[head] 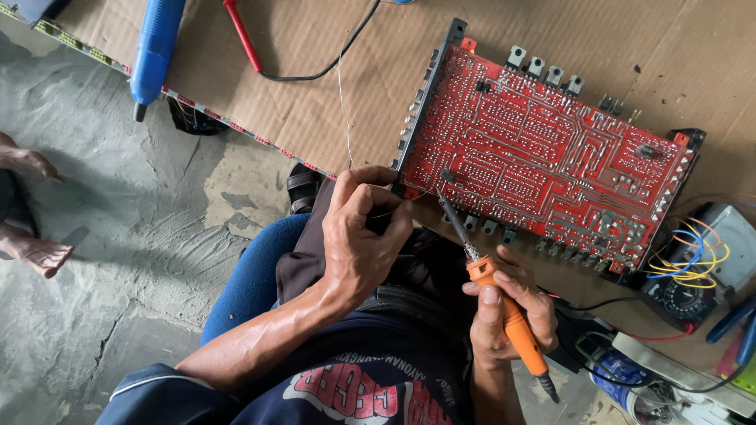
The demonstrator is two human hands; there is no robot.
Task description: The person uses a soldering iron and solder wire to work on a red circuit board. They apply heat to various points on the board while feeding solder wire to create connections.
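Now, left hand: the left hand (364,236) is bent at the wrist, with its back facing up. Its arm comes in from the low left.
Left grip: the fingers are curled together and pinch a thin silver wire (344,110). The thumb and fingers sit right at the near left corner of the board.
Right hand: the right hand (508,311) sits lower, just below the board's near edge. Its fingers wrap around a tool like a fat pen.
Right grip: it is clamped on the orange handle of the soldering iron (504,307).
Iron: the handle is orange with a dark cord end at the bottom right. A thin grey metal tip points up and to the left. The tip rests on the board near its left end.
Board: the red circuit board (543,161) is long and flat, and it lies slanted on a sheet of brown cardboard (315,102). Pale lines and lots of tiny silver dots cover its red face. Small grey metal tabs stick out along its far and near edges, and a black strip runs down the left end.
Wire: it runs up from the left hand across the cardboard.
Nearby: a blue tool (156,43) and a red probe (242,35) lie at the top left. Loops of yellow and blue wires (693,252) sit to the right of the board.
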